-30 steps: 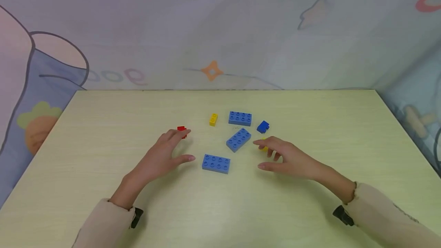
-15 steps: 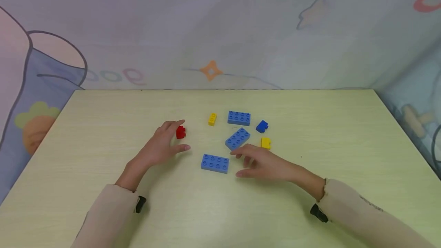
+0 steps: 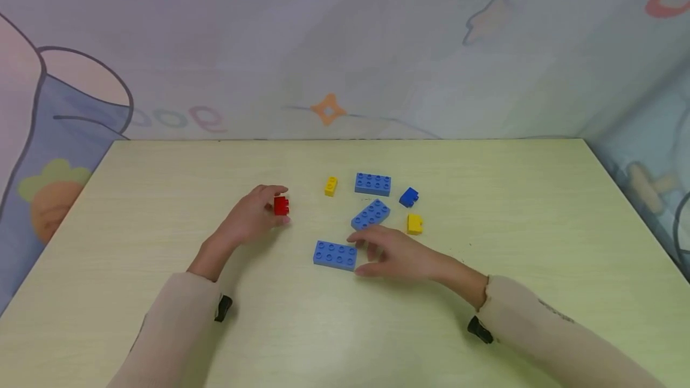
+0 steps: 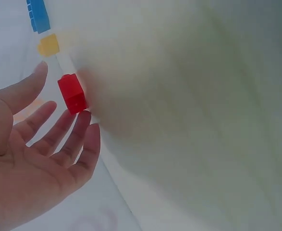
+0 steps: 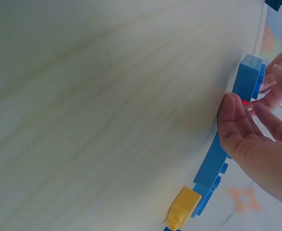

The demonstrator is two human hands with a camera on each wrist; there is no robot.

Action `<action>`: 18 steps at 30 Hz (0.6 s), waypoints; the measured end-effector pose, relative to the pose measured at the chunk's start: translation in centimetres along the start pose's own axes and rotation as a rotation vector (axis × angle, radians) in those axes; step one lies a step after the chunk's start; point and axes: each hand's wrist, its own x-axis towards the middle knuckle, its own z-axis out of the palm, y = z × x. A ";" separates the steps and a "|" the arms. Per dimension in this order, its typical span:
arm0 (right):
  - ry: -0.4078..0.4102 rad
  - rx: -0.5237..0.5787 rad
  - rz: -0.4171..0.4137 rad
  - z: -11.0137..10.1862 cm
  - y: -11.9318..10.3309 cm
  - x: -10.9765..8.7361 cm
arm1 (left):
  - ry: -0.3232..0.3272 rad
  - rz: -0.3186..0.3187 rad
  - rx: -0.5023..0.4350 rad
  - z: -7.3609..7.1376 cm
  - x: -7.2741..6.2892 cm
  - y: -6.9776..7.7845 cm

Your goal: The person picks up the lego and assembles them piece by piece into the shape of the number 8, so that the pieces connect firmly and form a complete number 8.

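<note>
On the pale wood-grain table (image 3: 501,190), we've got two bare hands in among some toy building bricks. The left hand (image 3: 248,215) is loosely curved, thumb and fingers apart on either side of the small red brick (image 3: 281,206), which lies on its side with studs pointing right. The wrist view shows a gap at the thumb, but we honestly can't tell whether a fingertip touches. The right hand (image 3: 401,254) has thumb and forefinger parted at the right end of the nearest eight-stud blue brick (image 3: 335,255), not gripping it as far as we can see.

What could go wrong? We'd reckon a one-sided nudge from the left fingers could spin the red brick, since it's so small. Over on the right, the forefinger sits close to the diagonal eight-stud blue brick (image 3: 371,211), so a sloppy pinch might knock that one.

Our count: three eight-stud blue bricks, including the far one (image 3: 373,184); one small dark blue brick (image 3: 408,197); one red; two yellow, being the upright two-stud yellow brick (image 3: 331,186) at the back and the tipped yellow brick (image 3: 414,224) beyond the right hand. Seven bricks, two hands.
</note>
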 end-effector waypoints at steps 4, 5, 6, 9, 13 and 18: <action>0.018 -0.011 0.006 0.1 -0.1 0.4 | 0.007 -0.005 -0.037 -0.1 0.3 -0.3; 0.022 -0.013 0.007 0.1 -0.1 0.5 | 0.008 -0.008 -0.041 -0.1 0.4 -0.4; 0.024 -0.015 0.009 0.1 -0.2 0.5 | 0.007 -0.010 -0.043 -0.2 0.4 -0.5; 0.031 -0.020 0.012 0.1 -0.3 0.7 | 0.004 -0.012 -0.044 -0.2 0.6 -0.7; 0.038 -0.034 0.013 0.2 -0.4 0.9 | 0.003 0.017 -0.035 -0.3 0.8 -1.0; 0.042 -0.044 0.008 0.3 -0.6 1.0 | -0.005 0.026 -0.039 -0.3 1.0 -1.1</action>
